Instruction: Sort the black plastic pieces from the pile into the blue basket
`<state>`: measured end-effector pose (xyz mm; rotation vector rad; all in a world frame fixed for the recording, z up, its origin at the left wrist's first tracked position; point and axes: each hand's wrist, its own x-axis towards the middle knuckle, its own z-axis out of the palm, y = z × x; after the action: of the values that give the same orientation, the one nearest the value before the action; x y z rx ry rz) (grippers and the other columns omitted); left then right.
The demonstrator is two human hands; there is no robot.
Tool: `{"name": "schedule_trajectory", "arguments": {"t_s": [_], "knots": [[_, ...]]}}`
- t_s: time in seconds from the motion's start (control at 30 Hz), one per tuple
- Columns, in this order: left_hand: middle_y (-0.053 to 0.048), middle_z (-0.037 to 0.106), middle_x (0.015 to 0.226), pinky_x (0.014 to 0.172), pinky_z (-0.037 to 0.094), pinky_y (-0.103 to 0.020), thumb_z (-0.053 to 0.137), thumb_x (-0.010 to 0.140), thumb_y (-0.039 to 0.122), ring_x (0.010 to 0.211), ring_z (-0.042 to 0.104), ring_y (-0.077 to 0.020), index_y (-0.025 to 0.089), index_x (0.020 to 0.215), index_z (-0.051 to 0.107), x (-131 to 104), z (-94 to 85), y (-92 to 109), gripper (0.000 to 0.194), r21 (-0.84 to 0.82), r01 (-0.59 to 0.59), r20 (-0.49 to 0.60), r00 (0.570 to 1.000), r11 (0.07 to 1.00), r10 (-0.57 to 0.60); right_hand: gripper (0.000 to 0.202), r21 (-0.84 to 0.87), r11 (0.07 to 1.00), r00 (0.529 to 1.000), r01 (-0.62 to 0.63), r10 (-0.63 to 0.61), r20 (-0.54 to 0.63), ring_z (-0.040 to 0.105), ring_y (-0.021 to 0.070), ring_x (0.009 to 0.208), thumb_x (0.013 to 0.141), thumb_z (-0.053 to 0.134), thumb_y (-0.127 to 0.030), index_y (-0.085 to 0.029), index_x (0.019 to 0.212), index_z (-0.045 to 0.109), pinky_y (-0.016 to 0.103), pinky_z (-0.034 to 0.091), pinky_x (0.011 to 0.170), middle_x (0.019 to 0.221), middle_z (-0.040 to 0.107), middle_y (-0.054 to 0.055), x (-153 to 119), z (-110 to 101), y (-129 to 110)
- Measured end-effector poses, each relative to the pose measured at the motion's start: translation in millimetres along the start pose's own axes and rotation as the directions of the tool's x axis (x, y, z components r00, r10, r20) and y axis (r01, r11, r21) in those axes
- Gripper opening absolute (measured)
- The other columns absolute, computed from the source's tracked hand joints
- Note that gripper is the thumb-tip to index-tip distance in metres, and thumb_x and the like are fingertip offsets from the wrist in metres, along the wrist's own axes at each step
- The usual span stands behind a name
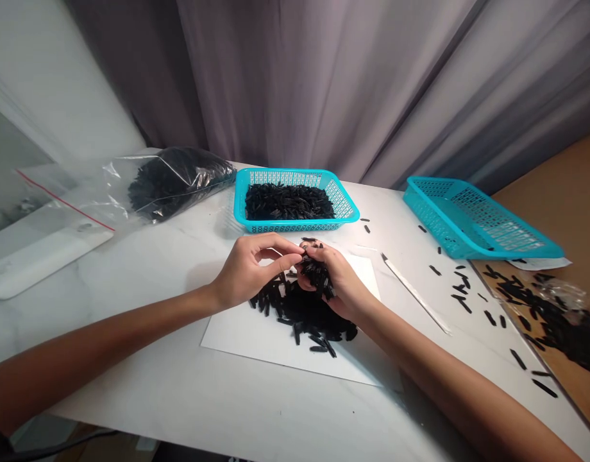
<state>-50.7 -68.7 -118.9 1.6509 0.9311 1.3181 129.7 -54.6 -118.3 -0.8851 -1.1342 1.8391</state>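
Note:
My right hand (340, 276) is closed round a bunch of short, thin black strips (318, 276), held above a white sheet (247, 340). At the top of that bunch the thumb and fingertips of my left hand (249, 266) are pinched together, touching it. What lies between those left fingertips is too small to make out. Under both hands a dark pile of black strips (319, 314) spreads over the sheet, with several loose ones at its front edge. The exact kind of the strips does not show.
Beyond my hands stands a blue basket (295, 226) of black strips. A clear zip bag (179, 179) of more lies left, near a white block (49, 263). Right are a white pen-like stick (415, 294), scattered strips (461, 298), another blue basket (482, 247) and a brown surface (581, 391).

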Motion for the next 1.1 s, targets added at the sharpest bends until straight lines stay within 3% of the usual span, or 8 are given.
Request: {"name": "schedule_trajectory", "arguments": {"t_s": [0.4,0.63,1.1], "knots": [[-0.002,0.081,0.093,0.083,0.065,-0.020,0.081,0.083,0.020,0.087,0.077,-0.0135,0.018,0.096,0.080,3,-5.0,6,0.013,0.002,0.073,-0.058,0.996,0.997,-0.073,0.023,0.065,0.998,1.000,-0.010,0.010,-0.004,0.046,0.0102,0.052,0.084,0.073,-0.038,-0.020,0.077,0.060,0.022,0.036,0.047,0.068,0.054,-0.003,-1,-3,3],[-0.001,0.082,0.087,0.073,0.064,-0.014,0.081,0.083,0.019,0.079,0.078,-0.0119,0.020,0.092,0.083,4,-4.7,12,0.010,0.000,0.098,-0.071,0.993,0.995,-0.098,0.027,0.087,0.996,1.000,-0.010,0.010,0.000,0.047,0.0101,0.053,0.083,0.076,-0.039,-0.020,0.077,0.059,0.022,0.036,0.047,0.070,0.059,-0.002,-2,-3,3],[-0.001,0.082,0.091,0.080,0.065,-0.018,0.084,0.082,0.018,0.084,0.078,-0.0132,0.022,0.093,0.083,4,-4.5,15,0.011,0.030,0.018,-0.061,0.998,0.999,-0.017,0.020,0.182,0.983,1.000,-0.009,0.013,-0.020,0.047,0.0098,0.050,0.083,0.073,-0.034,-0.020,0.084,0.059,0.023,0.035,0.047,0.068,0.058,-0.003,1,-6,6]]}}
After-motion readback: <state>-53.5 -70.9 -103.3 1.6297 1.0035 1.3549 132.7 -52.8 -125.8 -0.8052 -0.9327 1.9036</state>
